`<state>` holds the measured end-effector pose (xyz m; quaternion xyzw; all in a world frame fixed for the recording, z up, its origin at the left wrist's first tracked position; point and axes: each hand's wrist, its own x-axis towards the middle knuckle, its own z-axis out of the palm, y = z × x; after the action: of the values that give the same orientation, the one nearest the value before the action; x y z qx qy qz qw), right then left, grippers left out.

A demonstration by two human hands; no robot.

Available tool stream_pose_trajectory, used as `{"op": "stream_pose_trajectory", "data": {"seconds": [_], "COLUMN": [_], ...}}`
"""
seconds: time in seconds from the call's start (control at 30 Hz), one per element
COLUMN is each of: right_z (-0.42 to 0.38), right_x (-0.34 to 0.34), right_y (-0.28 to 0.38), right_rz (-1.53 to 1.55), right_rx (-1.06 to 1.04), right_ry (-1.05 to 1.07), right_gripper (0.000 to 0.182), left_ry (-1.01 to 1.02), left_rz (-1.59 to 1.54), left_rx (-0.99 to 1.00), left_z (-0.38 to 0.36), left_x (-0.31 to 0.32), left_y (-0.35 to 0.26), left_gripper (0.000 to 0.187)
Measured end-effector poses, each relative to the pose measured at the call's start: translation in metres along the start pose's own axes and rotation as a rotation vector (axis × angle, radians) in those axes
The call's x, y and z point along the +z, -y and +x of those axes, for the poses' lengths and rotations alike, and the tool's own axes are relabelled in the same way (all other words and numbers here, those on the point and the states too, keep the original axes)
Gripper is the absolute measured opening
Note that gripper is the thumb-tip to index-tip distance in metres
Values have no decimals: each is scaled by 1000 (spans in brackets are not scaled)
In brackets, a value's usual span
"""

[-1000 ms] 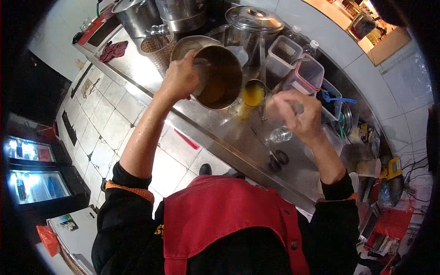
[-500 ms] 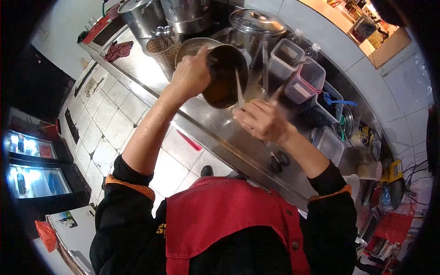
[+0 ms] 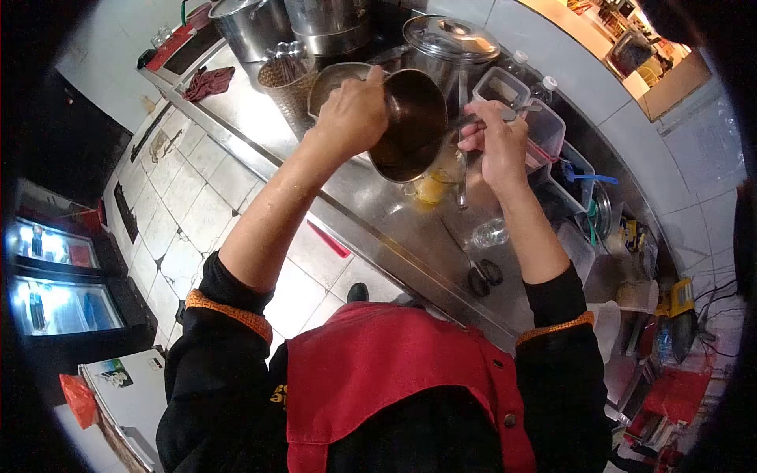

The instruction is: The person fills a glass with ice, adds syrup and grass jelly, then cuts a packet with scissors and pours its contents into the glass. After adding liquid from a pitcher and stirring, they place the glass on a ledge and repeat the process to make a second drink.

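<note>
My left hand (image 3: 352,112) grips the rim of a metal pot (image 3: 418,130), which is tilted toward the right above the steel counter (image 3: 378,206). A dark liquid shows inside it. My right hand (image 3: 500,143) is closed on the handle of a metal utensil (image 3: 465,121), whose end reaches to the pot's right edge. Beneath the pot's lower rim stands a clear container with yellow contents (image 3: 431,188). Black-handled scissors (image 3: 482,277) and a clear plastic bottle (image 3: 490,232) lie on the counter below my right hand.
Large steel pots (image 3: 325,24), a glass-lidded pot (image 3: 451,39) and a woven utensil holder (image 3: 285,79) stand at the back. Plastic tubs (image 3: 546,126) line the right side. A dark red cloth (image 3: 209,83) lies at the left counter edge.
The pot has shifted right and tipped further. My right hand has moved up and right, raising the utensil from inside the pot. The yellow container and clear bottle are now more visible.
</note>
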<state>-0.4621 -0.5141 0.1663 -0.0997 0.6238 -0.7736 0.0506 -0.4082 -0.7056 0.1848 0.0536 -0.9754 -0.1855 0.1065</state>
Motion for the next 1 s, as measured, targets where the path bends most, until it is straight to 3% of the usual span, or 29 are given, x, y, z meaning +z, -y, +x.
{"op": "stream_pose_trajectory", "data": {"seconds": [0.27, 0.37, 0.47, 0.5, 0.57, 0.63, 0.7, 0.73, 0.8, 0.93, 1.0], "right_z": [1, -2, -10, -14, -26, -41, -48, -52, -60, -60, -52], "right_x": [-21, -33, -43, -45, -47, -48, -51, -51, -49, -46, -47], "right_y": [31, 43, 50, 46, 39, 38, 27, 25, 22, 23, 23], "right_rz": [-59, -107, -218, -219, -394, -555, -748, -748, -903, -873, -735], "right_rx": [-152, -163, -252, -252, -401, -383, -847, -847, -1055, -1033, -717], "right_ry": [-42, -50, -70, -72, -17, 45, 336, 337, 605, 547, 252], "right_gripper": [19, 19, 18, 18, 18, 14, 10, 10, 7, 7, 10], "left_ry": [-14, -59, -267, -267, -70, -74, -79, -110, -140, -174, -136], "left_rz": [-64, -29, 51, 50, -112, -112, -111, -112, -112, -86, -68], "left_rx": [-45, -53, 214, 215, -9, -15, -22, 4, 31, 37, -13], "left_z": [3, 4, 6, 3, -6, -6, -5, -5, -4, -3, -2], "left_x": [8, 14, 25, 20, 1, 0, 1, 3, 5, 1, 1], "left_y": [7, 21, 47, 42, 25, 24, 25, 27, 27, 12, 4], "left_gripper": [39, 48, 50, 50, 44, 44, 44, 44, 45, 48, 49]}}
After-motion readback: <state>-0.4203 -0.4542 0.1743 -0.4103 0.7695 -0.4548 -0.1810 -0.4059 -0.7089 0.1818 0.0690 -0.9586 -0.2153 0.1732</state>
